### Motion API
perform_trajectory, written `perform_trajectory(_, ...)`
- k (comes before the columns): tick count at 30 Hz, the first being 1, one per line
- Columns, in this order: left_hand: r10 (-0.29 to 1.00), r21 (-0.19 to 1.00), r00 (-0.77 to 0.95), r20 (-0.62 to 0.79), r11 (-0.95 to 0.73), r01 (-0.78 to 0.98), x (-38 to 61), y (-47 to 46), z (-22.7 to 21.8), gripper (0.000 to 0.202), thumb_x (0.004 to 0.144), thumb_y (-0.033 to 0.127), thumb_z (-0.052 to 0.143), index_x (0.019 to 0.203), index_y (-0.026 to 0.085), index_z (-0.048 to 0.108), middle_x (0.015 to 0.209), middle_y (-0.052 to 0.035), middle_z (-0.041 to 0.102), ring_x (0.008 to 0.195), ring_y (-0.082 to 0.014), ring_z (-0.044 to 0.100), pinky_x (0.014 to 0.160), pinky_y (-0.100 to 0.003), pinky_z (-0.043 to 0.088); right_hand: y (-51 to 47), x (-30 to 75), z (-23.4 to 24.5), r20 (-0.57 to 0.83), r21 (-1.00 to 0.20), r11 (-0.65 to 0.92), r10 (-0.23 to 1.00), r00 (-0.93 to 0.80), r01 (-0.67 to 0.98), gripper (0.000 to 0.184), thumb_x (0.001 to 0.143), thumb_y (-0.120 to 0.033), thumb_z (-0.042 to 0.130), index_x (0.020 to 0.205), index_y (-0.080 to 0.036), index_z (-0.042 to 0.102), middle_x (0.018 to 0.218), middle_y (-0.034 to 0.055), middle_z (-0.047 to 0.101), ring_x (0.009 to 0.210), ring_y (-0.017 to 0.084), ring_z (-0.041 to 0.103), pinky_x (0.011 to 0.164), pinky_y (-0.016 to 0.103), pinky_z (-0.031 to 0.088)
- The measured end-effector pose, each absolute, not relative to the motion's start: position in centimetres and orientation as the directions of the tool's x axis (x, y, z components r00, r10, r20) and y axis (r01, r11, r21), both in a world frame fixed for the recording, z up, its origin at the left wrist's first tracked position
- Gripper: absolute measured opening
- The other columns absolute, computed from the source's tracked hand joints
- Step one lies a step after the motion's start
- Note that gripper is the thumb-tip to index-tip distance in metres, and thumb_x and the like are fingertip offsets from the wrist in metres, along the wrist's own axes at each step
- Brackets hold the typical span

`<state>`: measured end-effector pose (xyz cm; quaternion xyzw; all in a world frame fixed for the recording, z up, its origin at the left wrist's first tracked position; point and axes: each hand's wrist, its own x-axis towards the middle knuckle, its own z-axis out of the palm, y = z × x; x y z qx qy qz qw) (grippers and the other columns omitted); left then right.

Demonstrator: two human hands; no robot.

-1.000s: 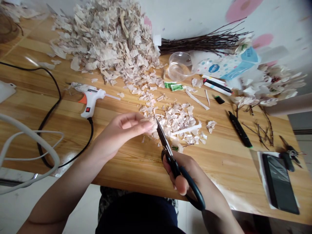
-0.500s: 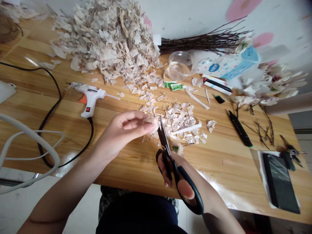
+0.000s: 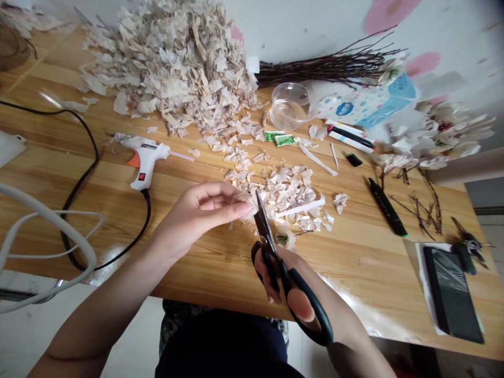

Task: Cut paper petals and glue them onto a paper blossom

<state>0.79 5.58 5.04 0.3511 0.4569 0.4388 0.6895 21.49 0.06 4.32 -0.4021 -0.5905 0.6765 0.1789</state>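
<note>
A worker's left hand [image 3: 207, 207] pinched a pale papery piece [image 3: 244, 206] while the right hand [image 3: 301, 305] gripped black-handled scissors [image 3: 267, 239] beside it.

The left forearm angled inward, thumb pressed on the piece, other fingers curled behind. The right hand's thumb sat through the larger handle loop; the blades stood slightly parted, tips close to the piece, though contact could not be told. Papery scraps [image 3: 291, 188] lay just beyond both hands. Left of the left hand and farther off rested a glue gun [image 3: 145, 160]. The near edge of the wooden tabletop [image 3: 366, 257] ran under both forearms; open boards stretched rightward from the right hand to a dark device [image 3: 452, 299], with more on the left hand's near side.
</note>
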Motion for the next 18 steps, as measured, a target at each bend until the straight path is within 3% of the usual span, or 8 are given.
perform_trajectory(7, 0.915, 0.892, 0.265, -0.303, 0.370, -0.259, 0.5, 5.8, 4.9, 0.011, 0.065, 0.020, 0.083, 0.073, 0.019, 0.075, 0.072, 0.0030, 0.073, 0.068, -0.0083, 0.066, 0.067, -0.014, 0.052, 0.1, 21.7, 4.3, -0.349, -0.937, -0.259, 0.708, -0.614, 0.234, 0.074, 0.060, -0.092, 0.041, 0.078, -0.020, 0.048, 0.070, -0.0009, 0.048, 0.061, 0.015, 0.040, 0.054, 0.025, 0.032)
perform_trajectory(13, 0.908, 0.905, 0.269, -0.321, 0.378, -0.197, 0.2, 5.8, 5.1, 0.012, 0.064, 0.020, 0.082, 0.073, 0.019, 0.075, 0.071, 0.0018, 0.073, 0.068, -0.0121, 0.067, 0.064, -0.019, 0.054, 0.0, 21.7, 4.6, -0.336, -0.941, -0.222, 0.717, -0.611, 0.256, 0.071, 0.065, -0.091, 0.037, 0.075, -0.020, 0.045, 0.067, -0.0011, 0.047, 0.059, 0.014, 0.040, 0.053, 0.025, 0.032)
perform_trajectory(18, 0.903, 0.920, 0.284, -0.322, 0.369, -0.131, -0.3, 5.8, 5.0, 0.015, 0.065, 0.027, 0.081, 0.077, 0.021, 0.075, 0.077, 0.0005, 0.074, 0.075, -0.0160, 0.070, 0.071, -0.025, 0.057, 0.1, 21.9, 4.8, -0.369, -0.926, -0.232, 0.714, -0.595, 0.297, 0.071, 0.063, -0.091, 0.036, 0.072, -0.021, 0.043, 0.064, -0.0014, 0.047, 0.058, 0.014, 0.040, 0.051, 0.024, 0.032)
